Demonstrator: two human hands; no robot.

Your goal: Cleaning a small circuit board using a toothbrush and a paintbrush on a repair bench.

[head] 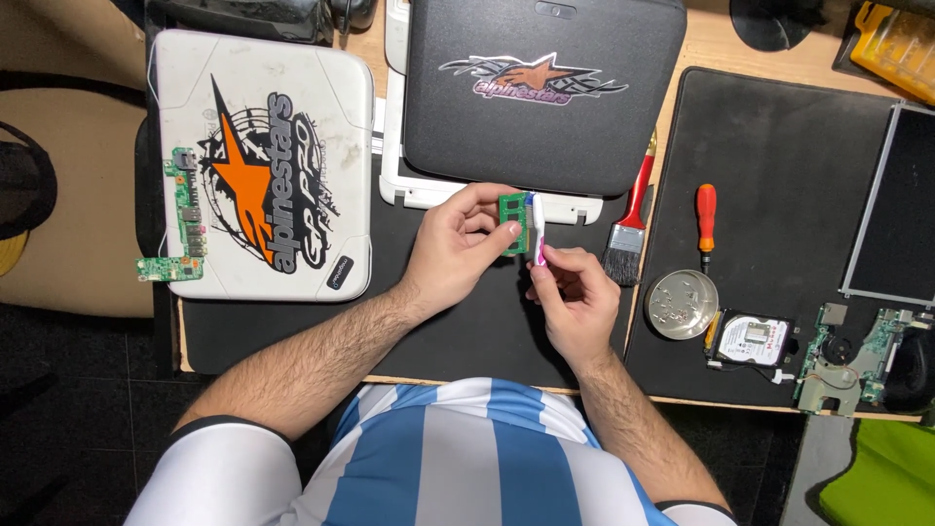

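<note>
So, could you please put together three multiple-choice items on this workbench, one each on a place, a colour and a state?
1. Where does the paintbrush lie?
A. on the white laptop lid
B. right of the hands, left of the screwdriver
C. inside the metal dish

2. What colour is the screwdriver's handle?
A. orange-red
B. blue
C. green

3. What is the left hand doing?
A. resting flat on the mat
B. pinching a small green circuit module
C. gripping the hard drive

Answers: 1 B, the brush sits between the right hand and the screwdriver; 2 A, the handle is orange-red; 3 B, thumb and fingers clasp the green module, while the right hand holds a white-and-pink tool against it.
</note>
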